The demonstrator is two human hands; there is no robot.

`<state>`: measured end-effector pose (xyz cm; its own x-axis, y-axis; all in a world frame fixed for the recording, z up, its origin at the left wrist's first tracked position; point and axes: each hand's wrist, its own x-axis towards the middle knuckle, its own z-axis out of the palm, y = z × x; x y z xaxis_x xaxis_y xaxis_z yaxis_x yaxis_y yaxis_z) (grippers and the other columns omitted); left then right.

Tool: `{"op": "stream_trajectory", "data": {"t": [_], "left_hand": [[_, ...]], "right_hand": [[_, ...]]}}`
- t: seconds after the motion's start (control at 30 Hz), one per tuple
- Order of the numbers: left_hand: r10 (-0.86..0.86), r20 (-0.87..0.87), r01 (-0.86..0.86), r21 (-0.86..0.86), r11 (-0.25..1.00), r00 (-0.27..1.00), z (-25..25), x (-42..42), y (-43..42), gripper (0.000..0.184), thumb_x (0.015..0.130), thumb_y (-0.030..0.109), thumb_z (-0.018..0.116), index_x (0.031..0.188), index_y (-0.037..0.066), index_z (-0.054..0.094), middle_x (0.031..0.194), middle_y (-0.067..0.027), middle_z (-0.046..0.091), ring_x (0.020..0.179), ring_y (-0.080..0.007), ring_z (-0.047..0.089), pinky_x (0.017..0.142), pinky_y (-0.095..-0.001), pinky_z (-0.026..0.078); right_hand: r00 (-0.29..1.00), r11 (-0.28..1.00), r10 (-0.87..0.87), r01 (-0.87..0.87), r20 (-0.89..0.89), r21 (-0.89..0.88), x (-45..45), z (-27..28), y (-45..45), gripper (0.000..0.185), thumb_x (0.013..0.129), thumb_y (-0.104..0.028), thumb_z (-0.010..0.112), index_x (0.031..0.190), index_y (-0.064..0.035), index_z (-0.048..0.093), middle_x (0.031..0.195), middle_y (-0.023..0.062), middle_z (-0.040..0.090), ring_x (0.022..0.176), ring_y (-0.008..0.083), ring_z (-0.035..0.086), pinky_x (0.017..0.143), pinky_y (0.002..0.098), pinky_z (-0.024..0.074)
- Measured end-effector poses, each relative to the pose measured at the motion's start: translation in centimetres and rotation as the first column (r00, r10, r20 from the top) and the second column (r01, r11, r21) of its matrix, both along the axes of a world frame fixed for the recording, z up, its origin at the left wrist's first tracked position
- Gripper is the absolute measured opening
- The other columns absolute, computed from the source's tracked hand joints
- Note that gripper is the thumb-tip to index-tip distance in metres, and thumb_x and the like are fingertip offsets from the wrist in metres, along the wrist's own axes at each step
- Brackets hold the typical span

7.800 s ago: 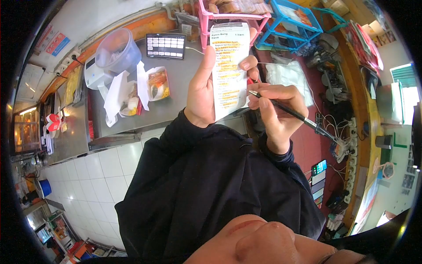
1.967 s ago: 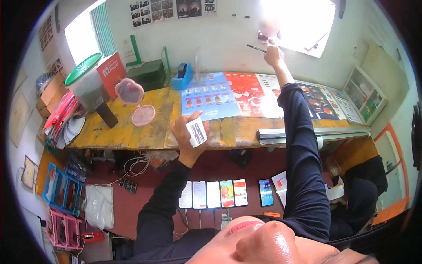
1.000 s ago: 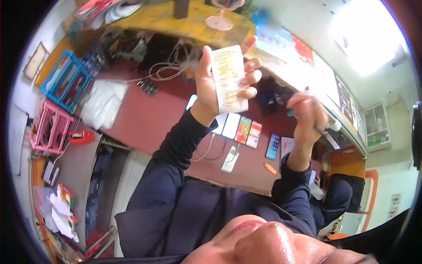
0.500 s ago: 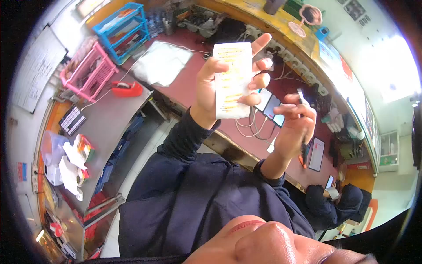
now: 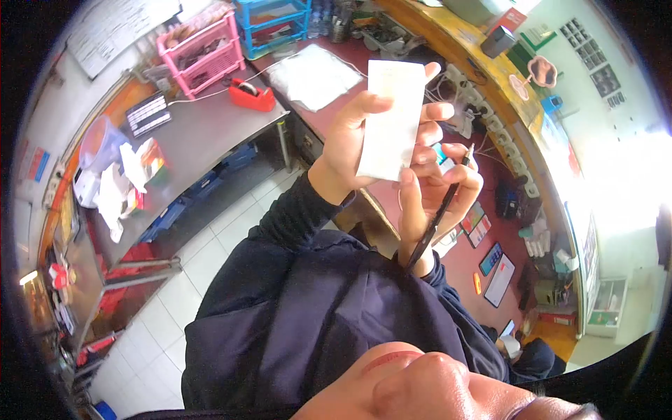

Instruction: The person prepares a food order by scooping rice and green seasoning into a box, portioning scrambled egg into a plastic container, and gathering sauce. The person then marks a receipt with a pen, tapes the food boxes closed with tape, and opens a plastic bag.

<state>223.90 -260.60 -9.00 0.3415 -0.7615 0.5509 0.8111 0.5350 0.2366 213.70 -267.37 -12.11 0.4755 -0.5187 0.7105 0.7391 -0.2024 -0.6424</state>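
Note:
A long white paper slip, like a receipt (image 5: 393, 119), is held up in my left hand (image 5: 343, 143). The thumb lies over its left edge and the fingers come round its right side. Any print on it is too washed out to read. My right hand (image 5: 448, 192) is closed around a slim black pen (image 5: 442, 210), tilted with its light end up. The right thumb tip meets the slip's lower right corner. Behind the hands is a dark red tabletop (image 5: 462, 269).
To the left, a metal counter (image 5: 203, 143) carries a red tape dispenser (image 5: 252, 96) and a pink basket (image 5: 199, 52). A white plastic sheet (image 5: 315, 75) lies further back. Phones (image 5: 498, 280) and an orange item (image 5: 477, 283) rest at right, near another person's dark sleeve (image 5: 537, 360).
My right hand has moved left to the slip, and its thumb now touches the corner. The slip has tilted slightly and its print has faded from view. The whole view has shifted.

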Motion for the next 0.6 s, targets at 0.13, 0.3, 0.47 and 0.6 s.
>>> {"op": "stream_trajectory", "data": {"t": [0.13,0.3,0.47,0.6], "left_hand": [[0.157,0.034,-0.158,0.013,0.987,0.987,0.2,-1.8,2.1,0.071,0.085,0.03,0.053,0.147,0.012,0.024,0.092,-0.0064,0.045,0.079,-0.0182,0.045,0.073,-0.0338,0.041],[0.345,0.085,-0.35,0.043,0.936,0.935,0.0,-4.9,4.3,0.072,0.089,0.033,0.048,0.149,0.006,0.018,0.09,-0.0053,0.045,0.083,-0.0191,0.045,0.084,-0.0349,0.042],[0.519,0.126,-0.532,0.11,0.84,0.846,-0.3,-7.0,6.3,0.071,0.093,0.038,0.045,0.147,-0.002,0.021,0.092,-0.0056,0.048,0.092,-0.0213,0.049,0.093,-0.0351,0.041],[0.583,0.143,-0.6,0.169,0.782,0.8,-0.4,-7.5,9.4,0.069,0.094,0.038,0.045,0.145,-0.004,0.026,0.094,-0.0059,0.05,0.101,-0.0228,0.05,0.096,-0.0337,0.039]], "right_hand": [[0.992,1.0,0.007,-0.007,-0.127,0.008,-1.5,0.3,-0.8,0.033,0.092,-0.023,0.048,0.118,-0.0016,0.045,0.118,0.0171,0.046,0.089,0.0255,0.059,0.07,0.0343,0.0505],[0.989,0.975,0.123,-0.136,-0.081,-0.174,-3.5,2.0,-2.4,0.051,0.09,-0.038,0.046,0.111,0.0083,0.053,0.101,0.0186,0.055,0.078,0.0236,0.059,0.066,0.033,0.05],[0.917,0.911,0.371,-0.39,-0.147,-0.135,-4.0,3.6,-0.2,0.02,0.09,-0.008,0.057,0.102,0.0079,0.054,0.097,0.0211,0.064,0.088,0.0268,0.067,0.085,0.0369,0.0526],[0.896,0.896,0.359,-0.409,-0.262,-0.172,-2.9,4.1,2.5,0.021,0.084,0.004,0.063,0.103,0.0072,0.055,0.093,0.0184,0.068,0.089,0.0228,0.068,0.09,0.0354,0.051]]}}
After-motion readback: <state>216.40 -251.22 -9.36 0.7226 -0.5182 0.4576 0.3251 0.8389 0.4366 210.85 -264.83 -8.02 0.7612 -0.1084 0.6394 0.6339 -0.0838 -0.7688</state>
